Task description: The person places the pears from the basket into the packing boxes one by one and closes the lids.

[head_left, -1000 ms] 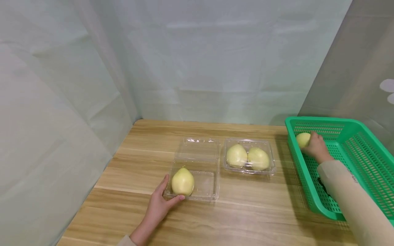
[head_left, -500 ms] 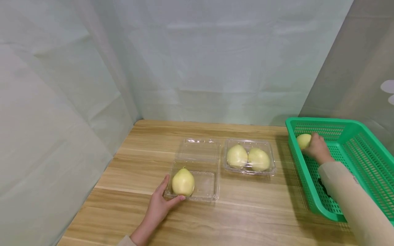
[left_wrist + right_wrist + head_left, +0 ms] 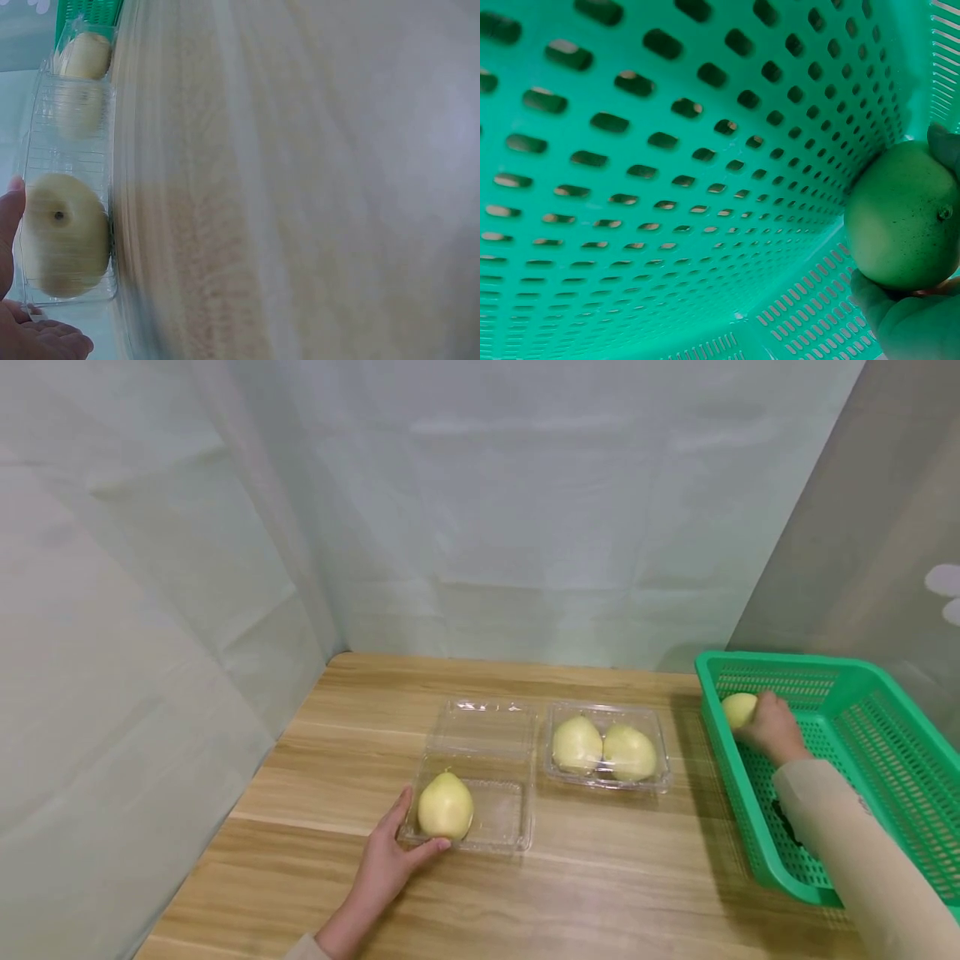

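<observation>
A yellow-green pear (image 3: 446,806) with a short stem sits in the left half of a clear plastic clamshell box (image 3: 501,814), whose lid lies folded back. My left hand (image 3: 384,860) is spread at the box's near left corner, thumb along the front rim and straight fingers by the left side. In the left wrist view the thumb shows at the rim close to the pear (image 3: 67,240). Inside the green basket (image 3: 731,793), my right hand (image 3: 772,727) grips another pear (image 3: 900,217) between thumb and fingers, near the basket's far left corner.
Right of the lidded-back box stands a closed clear clamshell (image 3: 606,781) holding two pears. A small dark object (image 3: 784,823) lies in the basket, partly behind the right sleeve. Pale cloth (image 3: 525,527) hangs behind the wooden table (image 3: 570,893).
Both hands keep nearly the same places; the left stays at the box corner and the right stays on the pear in the basket. The head view shifts very slightly.
</observation>
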`<act>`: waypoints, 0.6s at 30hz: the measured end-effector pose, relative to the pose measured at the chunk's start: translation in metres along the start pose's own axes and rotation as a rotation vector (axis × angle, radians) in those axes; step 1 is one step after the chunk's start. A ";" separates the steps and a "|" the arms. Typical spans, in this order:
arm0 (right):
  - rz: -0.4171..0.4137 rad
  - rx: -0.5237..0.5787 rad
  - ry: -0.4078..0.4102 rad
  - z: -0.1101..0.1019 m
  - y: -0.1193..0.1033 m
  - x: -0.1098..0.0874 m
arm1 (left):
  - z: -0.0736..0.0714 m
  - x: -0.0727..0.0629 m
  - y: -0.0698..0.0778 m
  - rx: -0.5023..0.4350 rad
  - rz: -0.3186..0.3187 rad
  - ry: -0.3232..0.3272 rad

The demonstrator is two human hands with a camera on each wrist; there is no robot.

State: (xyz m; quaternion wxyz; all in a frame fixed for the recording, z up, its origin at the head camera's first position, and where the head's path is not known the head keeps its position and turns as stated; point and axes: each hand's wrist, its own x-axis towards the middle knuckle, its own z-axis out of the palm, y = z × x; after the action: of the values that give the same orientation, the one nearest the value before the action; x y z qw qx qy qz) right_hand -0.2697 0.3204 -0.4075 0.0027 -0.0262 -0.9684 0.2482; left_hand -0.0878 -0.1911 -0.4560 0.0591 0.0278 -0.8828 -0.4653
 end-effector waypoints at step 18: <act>0.019 -0.026 0.060 -0.003 -0.001 -0.005 | 0.001 -0.001 0.001 0.007 -0.012 0.005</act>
State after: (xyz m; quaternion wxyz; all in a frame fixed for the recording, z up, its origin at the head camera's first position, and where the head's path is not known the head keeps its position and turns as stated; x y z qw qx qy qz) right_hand -0.2647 0.3207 -0.4042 0.0288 -0.0429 -0.9707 0.2345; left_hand -0.0870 -0.1900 -0.4555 0.0587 0.0344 -0.8840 -0.4625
